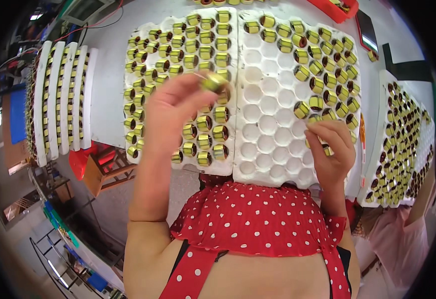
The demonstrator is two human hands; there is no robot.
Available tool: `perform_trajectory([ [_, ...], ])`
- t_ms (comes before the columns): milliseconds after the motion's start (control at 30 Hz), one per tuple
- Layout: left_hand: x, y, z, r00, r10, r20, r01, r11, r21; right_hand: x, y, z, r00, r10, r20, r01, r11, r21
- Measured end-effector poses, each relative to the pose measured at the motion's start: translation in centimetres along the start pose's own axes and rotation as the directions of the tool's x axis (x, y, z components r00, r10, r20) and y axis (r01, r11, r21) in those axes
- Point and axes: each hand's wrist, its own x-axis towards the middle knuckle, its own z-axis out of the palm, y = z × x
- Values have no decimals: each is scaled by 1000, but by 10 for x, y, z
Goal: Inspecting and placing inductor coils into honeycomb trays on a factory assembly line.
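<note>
My left hand [175, 102] is raised over the left white foam tray [232, 30], its fingers closed on a small coil wrapped in yellow tape [213, 82], slightly blurred. Beneath it, rows of similar yellow-and-copper coils [204, 122] sit in that tray, some hidden by my forearm. My right hand [333, 152] is over the lower right part of a second white foam tray [260, 139]. Its fingers are bent together beside a yellow coil [316, 118]; what lies between the fingertips is hidden. Coils [329, 96] fill that tray's right side and far edge, while its left cups are bare.
Several coil-filled trays [62, 99] stand on edge at the left. Another loaded tray [402, 144] lies at the right, near a person in a pink top [400, 239]. At the far right are a red bin [335, 9] and a dark flat device [366, 31]. A wooden stool [109, 172] stands below left.
</note>
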Motion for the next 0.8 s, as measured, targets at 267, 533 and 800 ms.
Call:
perform_trajectory([
  [267,48,-15,-142,757,348,-553,108,768,632,31,4,21,990,-8,139,71,888,-454],
  [533,61,-37,-173,805,123,-580,284,778,560,36,8,21,985,-15,170,94,880,-465],
  [800,60,-43,-185,848,71,-525,318,724,612,41,6,9,968,-29,248,128,909,-396],
])
